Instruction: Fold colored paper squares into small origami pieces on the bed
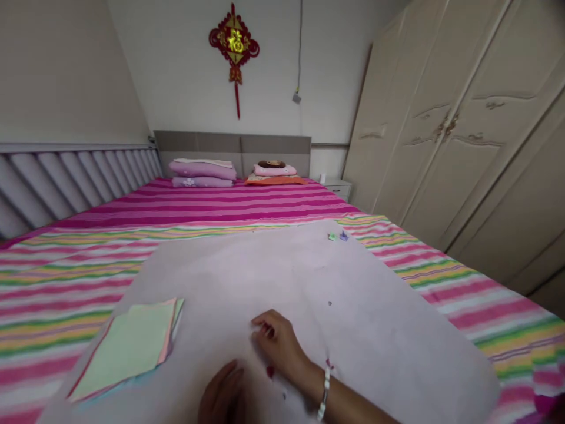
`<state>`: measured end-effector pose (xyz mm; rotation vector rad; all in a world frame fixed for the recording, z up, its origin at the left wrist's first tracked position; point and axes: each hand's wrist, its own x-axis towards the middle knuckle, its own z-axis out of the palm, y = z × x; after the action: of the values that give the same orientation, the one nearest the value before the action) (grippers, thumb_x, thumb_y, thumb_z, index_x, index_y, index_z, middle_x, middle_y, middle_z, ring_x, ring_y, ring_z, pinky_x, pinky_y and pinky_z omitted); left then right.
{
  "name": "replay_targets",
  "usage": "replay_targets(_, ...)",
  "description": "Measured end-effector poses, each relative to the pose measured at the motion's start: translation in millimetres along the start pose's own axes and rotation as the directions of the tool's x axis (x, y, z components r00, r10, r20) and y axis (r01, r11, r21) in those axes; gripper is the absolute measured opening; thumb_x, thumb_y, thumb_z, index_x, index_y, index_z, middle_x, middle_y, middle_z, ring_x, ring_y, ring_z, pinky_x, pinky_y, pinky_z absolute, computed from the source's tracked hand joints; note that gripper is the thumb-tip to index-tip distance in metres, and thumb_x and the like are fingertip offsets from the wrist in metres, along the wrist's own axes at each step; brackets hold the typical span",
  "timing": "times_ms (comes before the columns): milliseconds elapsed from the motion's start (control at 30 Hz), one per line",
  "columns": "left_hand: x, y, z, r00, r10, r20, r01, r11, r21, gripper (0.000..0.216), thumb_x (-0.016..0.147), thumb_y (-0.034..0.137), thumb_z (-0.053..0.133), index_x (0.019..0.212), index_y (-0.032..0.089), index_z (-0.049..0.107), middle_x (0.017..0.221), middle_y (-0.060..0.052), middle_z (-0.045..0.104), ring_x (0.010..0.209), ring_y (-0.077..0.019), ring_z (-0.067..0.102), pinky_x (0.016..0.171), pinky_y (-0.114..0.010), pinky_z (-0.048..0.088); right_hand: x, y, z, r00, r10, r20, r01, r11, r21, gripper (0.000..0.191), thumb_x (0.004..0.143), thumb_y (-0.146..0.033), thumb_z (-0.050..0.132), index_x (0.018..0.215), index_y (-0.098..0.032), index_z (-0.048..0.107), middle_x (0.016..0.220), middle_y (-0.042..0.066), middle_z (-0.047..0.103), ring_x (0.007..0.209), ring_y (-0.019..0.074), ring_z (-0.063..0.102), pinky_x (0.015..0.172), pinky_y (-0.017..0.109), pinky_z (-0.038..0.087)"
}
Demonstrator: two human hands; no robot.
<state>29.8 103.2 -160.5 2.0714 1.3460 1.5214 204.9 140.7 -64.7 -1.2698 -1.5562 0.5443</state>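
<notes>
My right hand (279, 344) is over the pale board (229, 277), with its fingers curled in toward the thumb. A small dark reddish spot shows between the fingers, too small to name. On that wrist is a white beaded bracelet (325, 391). My left hand (223, 396) is blurred at the bottom edge, fingers bent and tips partly hidden. Beside the right hand lies a small dark red piece (270, 371). A tiny grey bit (285, 396) is close to it. Further left, a stack of coloured paper sheets (128, 344) has a light green sheet on top.
At the board's far right corner sit a small green folded piece (332, 237) and a purple one (344, 235). A pinkish-red piece (329, 363) lies by my right wrist. The board rests on a striped bedspread (441, 282). Folded bedding (203, 174) and a wardrobe (441, 129) stand beyond.
</notes>
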Motion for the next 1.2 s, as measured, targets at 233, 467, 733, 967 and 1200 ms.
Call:
replay_targets(233,8,35,-28,0.994,-0.095,0.045,0.094,0.995,0.026,0.025,0.085,0.023,0.048,0.104,0.024,0.065,0.111,-0.011,0.067,0.103,-0.0257,0.064,0.09,-0.044,0.055,-56,-33,46,0.989,-0.148,-0.019,0.146,0.986,-0.082,0.021,0.087,-0.014,0.046,0.092,-0.02,0.065,0.092,0.008,0.066,0.09,0.023,0.06,0.081,0.04,0.051)
replay_targets(467,42,11,-98,0.995,-0.101,0.009,0.098,0.978,0.182,0.022,0.087,0.027,0.05,0.103,0.019,0.063,0.108,-0.012,0.068,0.105,-0.0244,0.062,0.096,-0.046,0.048,-79,-26,57,0.955,-0.296,0.014,0.287,0.912,-0.293,0.024,0.09,-0.019,0.048,0.108,-0.02,0.063,0.112,0.013,0.065,0.106,0.0289,0.056,0.09,0.051,0.047)
replay_targets(733,96,-43,-149,0.973,-0.17,0.154,0.133,0.966,0.222,0.051,0.066,0.031,0.076,0.114,0.019,0.064,0.129,-0.013,0.06,0.132,-0.0336,0.041,0.109,-0.053,0.032,-84,-14,66,0.959,-0.283,0.005,0.272,0.916,-0.295,0.023,0.09,-0.019,0.048,0.107,-0.021,0.064,0.113,0.012,0.064,0.106,0.0278,0.056,0.09,0.05,0.049)
replay_targets(967,104,-61,-157,0.934,-0.276,0.226,0.244,0.957,0.159,0.05,0.068,0.039,0.073,0.114,0.02,0.064,0.126,-0.011,0.063,0.121,-0.0288,0.054,0.106,-0.045,0.038,-85,-14,64,0.962,-0.273,0.011,0.265,0.924,-0.275,0.022,0.09,-0.018,0.048,0.106,-0.021,0.063,0.112,0.012,0.064,0.106,0.0275,0.055,0.09,0.05,0.048)
replay_targets(1200,106,-57,-162,0.896,-0.386,0.219,0.378,0.922,0.08,0.047,0.065,0.041,0.075,0.106,0.018,0.069,0.119,-0.012,0.068,0.114,-0.0289,0.06,0.102,-0.043,0.043,-84,-15,63,0.967,-0.255,0.009,0.249,0.934,-0.255,0.021,0.09,-0.019,0.048,0.104,-0.02,0.064,0.111,0.012,0.064,0.105,0.0271,0.055,0.09,0.05,0.048)
